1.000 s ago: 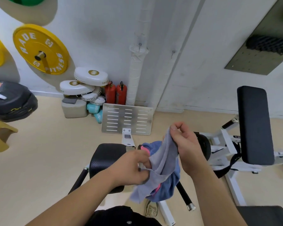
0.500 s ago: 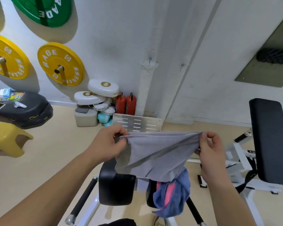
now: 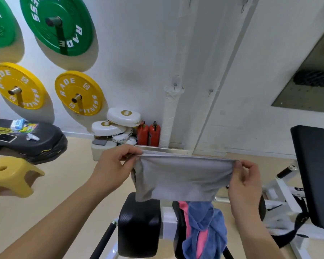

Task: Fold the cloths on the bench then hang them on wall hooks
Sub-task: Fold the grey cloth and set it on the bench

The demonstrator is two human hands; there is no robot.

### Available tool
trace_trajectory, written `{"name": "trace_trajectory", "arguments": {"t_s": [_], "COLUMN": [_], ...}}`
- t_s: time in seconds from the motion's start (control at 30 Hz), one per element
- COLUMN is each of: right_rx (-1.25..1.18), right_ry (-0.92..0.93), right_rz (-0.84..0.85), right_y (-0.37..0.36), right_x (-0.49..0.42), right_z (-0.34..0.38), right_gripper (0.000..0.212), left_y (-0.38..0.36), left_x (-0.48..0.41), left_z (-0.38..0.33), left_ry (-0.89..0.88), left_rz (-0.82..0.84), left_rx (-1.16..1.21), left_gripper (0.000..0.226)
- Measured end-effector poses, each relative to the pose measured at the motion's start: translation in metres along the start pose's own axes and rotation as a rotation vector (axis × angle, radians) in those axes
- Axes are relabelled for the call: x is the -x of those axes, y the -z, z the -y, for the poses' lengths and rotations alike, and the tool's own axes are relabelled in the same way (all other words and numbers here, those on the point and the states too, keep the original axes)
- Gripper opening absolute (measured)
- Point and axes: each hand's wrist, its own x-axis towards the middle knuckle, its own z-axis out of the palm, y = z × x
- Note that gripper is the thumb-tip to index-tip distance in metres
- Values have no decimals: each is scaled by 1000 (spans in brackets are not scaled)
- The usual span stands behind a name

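A second ago the grey cloth (image 3: 180,176) was a bunch gathered low between the hands. Now it is drawn out flat and lifted, its top edge stretched nearly level, and the view has tipped up the wall (image 3: 138,53).

The bench (image 3: 138,227) stands below the cloth. The cloth hangs clear of the bench in mid-air, so nothing supports it for a fold. The top edge looks doubled at the left corner, though I cannot tell how far the layers run.

A blue cloth (image 3: 206,232) tangled with a pink cloth (image 3: 184,209) droops over the bench, just under the grey hem. If the grey one is lowered for folding it may land on that tangle, crease unevenly, or drag it to the floor.

The left hand (image 3: 112,165) pinches the left corner, and the right hand (image 3: 245,182) pinches the right corner between thumb and fingers. Both grips are small. A hard tug could pull a corner free, so that the cloth swings down one-sided.

Two hooks (image 3: 174,85) sit on the wall, well above the cloth. They look slight, so a thick fold could slide off.
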Motion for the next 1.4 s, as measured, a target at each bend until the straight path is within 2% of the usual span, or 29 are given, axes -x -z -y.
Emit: {"name": "trace_trajectory", "arguments": {"t_s": [0.13,0.3,0.4,0.57,0.63,0.77,0.93,1.03,1.13,1.2,1.3,1.4], "right_rx": [31,54,17,-3,11,22,-13,-36,-4,69,139,157], "right_ry": [-11,-52,-105,-243,-270,-312,-436,-351,-69,73,46,-19], "right_rz": [-4,9,-4,93,95,101,40,31,30,40,139,195], "right_y": [-4,-6,-9,-9,-11,-10,-4,2,5,3,-3,-4], "right_x": [4,1,-7,-2,1,1,2,2,-5,-13,-20,-18], "right_z": [0,-6,-8,-23,-27,-32,-44,-34,-3,9,-3,-11], "right_gripper": [13,13,12,16,16,15,14,13,16,13,11,13], "left_y": [-1,0,-1,-6,-10,-15,-23,-24,-15,-17,-30,-31], "left_x": [-1,-3,-1,1,0,3,1,-1,-8,-12,-5,2], "left_z": [1,7,4,1,-1,-6,-4,-13,-23,-18,-1,10], "left_ry": [31,160,219,378,417,381,419,329,132,113,240,316], "left_rz": [26,50,69,49,46,125,-44,-112,-242,-229,-37,-69], "left_rx": [-44,-95,67,435,465,424,369,305,153,110,143,163], "left_gripper": [23,7,12,13,19,25,12,13,10,7,9,9]}}
